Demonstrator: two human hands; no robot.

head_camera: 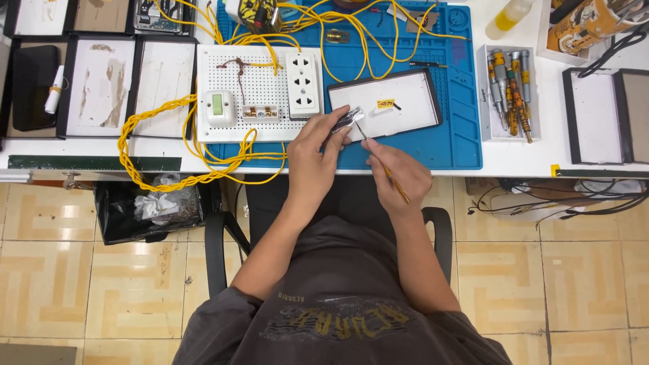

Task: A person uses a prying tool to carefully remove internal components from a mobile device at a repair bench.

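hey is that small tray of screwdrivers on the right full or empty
Full. The grey tray on the white table holds several screwdrivers lying side by side.

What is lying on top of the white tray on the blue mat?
On the white tray lies a small yellow part with a tiny dark piece beside it. The left hand and its small silvery component cover the tray's near left corner, so anything there is hidden.
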